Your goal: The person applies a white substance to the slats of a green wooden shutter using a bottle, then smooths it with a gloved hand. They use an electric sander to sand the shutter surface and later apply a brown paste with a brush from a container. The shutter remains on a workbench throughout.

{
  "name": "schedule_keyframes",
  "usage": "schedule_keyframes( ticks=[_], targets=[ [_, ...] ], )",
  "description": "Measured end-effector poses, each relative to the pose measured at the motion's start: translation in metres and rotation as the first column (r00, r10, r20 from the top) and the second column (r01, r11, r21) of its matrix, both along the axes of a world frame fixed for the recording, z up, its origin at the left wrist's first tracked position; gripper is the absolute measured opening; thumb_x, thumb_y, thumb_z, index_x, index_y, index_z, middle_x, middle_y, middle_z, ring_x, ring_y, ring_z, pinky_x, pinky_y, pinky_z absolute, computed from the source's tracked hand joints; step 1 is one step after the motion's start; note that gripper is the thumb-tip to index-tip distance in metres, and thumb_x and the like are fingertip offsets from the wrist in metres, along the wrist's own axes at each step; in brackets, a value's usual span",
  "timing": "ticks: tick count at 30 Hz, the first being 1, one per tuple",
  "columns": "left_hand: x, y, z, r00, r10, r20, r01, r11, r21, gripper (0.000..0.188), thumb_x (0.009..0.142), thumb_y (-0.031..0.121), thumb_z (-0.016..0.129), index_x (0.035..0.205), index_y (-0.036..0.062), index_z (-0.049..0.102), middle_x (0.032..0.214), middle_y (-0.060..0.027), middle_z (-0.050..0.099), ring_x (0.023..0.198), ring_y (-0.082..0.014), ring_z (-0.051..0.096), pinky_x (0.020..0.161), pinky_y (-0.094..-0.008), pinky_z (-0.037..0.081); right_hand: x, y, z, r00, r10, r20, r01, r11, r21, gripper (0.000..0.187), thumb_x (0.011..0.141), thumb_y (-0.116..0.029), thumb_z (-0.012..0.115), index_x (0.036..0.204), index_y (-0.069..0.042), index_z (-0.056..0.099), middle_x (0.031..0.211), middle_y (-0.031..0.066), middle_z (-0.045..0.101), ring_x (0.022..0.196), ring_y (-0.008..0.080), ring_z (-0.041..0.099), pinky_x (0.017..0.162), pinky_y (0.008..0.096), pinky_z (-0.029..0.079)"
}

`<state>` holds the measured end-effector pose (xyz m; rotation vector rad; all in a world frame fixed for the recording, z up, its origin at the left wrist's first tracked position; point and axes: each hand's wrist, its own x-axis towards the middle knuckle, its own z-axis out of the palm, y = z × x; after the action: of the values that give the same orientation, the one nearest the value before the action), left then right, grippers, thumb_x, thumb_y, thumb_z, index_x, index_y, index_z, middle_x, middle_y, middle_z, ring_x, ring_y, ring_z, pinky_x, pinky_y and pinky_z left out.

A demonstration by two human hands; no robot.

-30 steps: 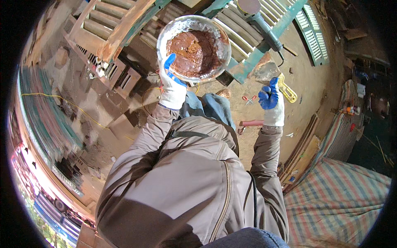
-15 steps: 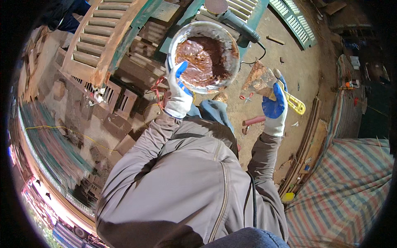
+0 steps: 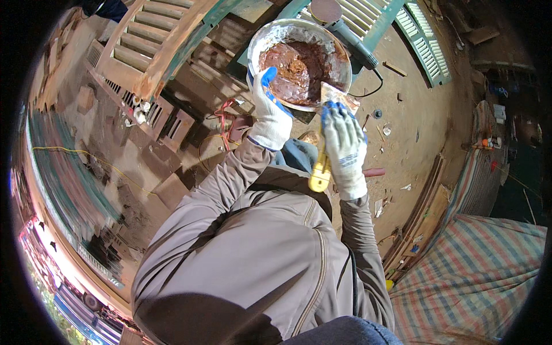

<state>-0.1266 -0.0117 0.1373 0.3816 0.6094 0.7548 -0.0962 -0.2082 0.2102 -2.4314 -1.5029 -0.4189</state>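
Note:
My left hand (image 3: pixel 272 118), in a white glove with blue coating, is closed on the near-left rim of a round white bucket (image 3: pixel 293 30), thumb over the edge. Wet reddish-brown paste (image 3: pixel 296 68) covers the bucket's bottom, and smears coat its inner wall. At the bucket's near-right rim is my right hand (image 3: pixel 346 141), gloved the same way, fingers wrapped round a putty knife (image 3: pixel 319 176). Its yellow handle points back toward me. The paste-smeared blade reaches the rim; whether it touches the rim I cannot tell.
A louvred wooden shutter (image 3: pixel 146 46) stands at the far left, and a green shutter (image 3: pixel 422 43) lies at the far right. Beyond the bucket sits a corded sander (image 3: pixel 352 43). A reddish tube (image 3: pixel 374 172) is on the dirt floor. Planks (image 3: pixel 422 215) and a striped tarp (image 3: pixel 466 276) line the right.
My right hand has swung the putty knife leftward, from out at the right to the bucket's rim, and turned its back upward. The bucket, with my left hand on it, appears slightly farther right.

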Motion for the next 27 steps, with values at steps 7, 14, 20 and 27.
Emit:
schedule_keyframes(
  ticks=[7, 14, 20, 27],
  targets=[
    [-0.012, 0.009, -0.044, 0.992, 0.084, -0.093, -0.09, 0.994, -0.063, 0.047, 0.1, 0.034, 0.054, 0.14, 0.0095, 0.055, 0.132, -0.0048, 0.058, 0.122, -0.0188, 0.052, 0.109, -0.0355, 0.038, -0.006, -0.007, -0.002, 0.979, 0.172, -0.105, -0.184, 0.977, -0.107, 0.042, 0.089, -0.009, 0.061, 0.131, 0.0, 0.061, 0.136, 0.0159, 0.065, 0.124, 0.0328, 0.064, 0.103, 0.0435, 0.052],
    [-0.058, 0.01, -0.09, 0.883, 0.352, -0.311, -0.449, 0.825, -0.342, 0.028, 0.093, 0.027, 0.066, 0.119, 0.016, 0.068, 0.106, 0.0005, 0.063, 0.094, -0.0127, 0.054, 0.085, -0.0305, 0.042, -0.007, -0.053, -0.038, 0.874, 0.4, -0.276, -0.469, 0.844, -0.261, 0.04, 0.09, -0.015, 0.066, 0.129, -0.006, 0.064, 0.132, 0.013, 0.066, 0.116, 0.0325, 0.066, 0.098, 0.0448, 0.053],
    [-0.151, 0.021, -0.083, 0.858, 0.434, -0.275, -0.509, 0.791, -0.34, 0.047, 0.094, 0.019, 0.063, 0.14, 0.0121, 0.057, 0.131, -0.0037, 0.061, 0.12, -0.0194, 0.056, 0.108, -0.0373, 0.04, 0.06, -0.028, -0.046, 0.833, 0.548, -0.069, -0.534, 0.767, -0.356, 0.05, 0.085, -0.015, 0.071, 0.134, -0.018, 0.062, 0.132, 0.0066, 0.066, 0.114, 0.0284, 0.066, 0.092, 0.0447, 0.055],
    [-0.263, -0.017, -0.135, 0.591, 0.692, -0.415, -0.771, 0.636, -0.039, 0.061, 0.091, 0.012, 0.065, 0.148, 0.0119, 0.044, 0.117, -0.0092, 0.063, 0.107, -0.0196, 0.062, 0.097, -0.0337, 0.05, 0.038, 0.187, 0.002, 0.591, 0.806, 0.045, -0.779, 0.584, -0.228, 0.05, 0.079, -0.02, 0.077, 0.127, -0.014, 0.066, 0.132, 0.0046, 0.065, 0.117, 0.0298, 0.064, 0.093, 0.0435, 0.057]
  ],
)
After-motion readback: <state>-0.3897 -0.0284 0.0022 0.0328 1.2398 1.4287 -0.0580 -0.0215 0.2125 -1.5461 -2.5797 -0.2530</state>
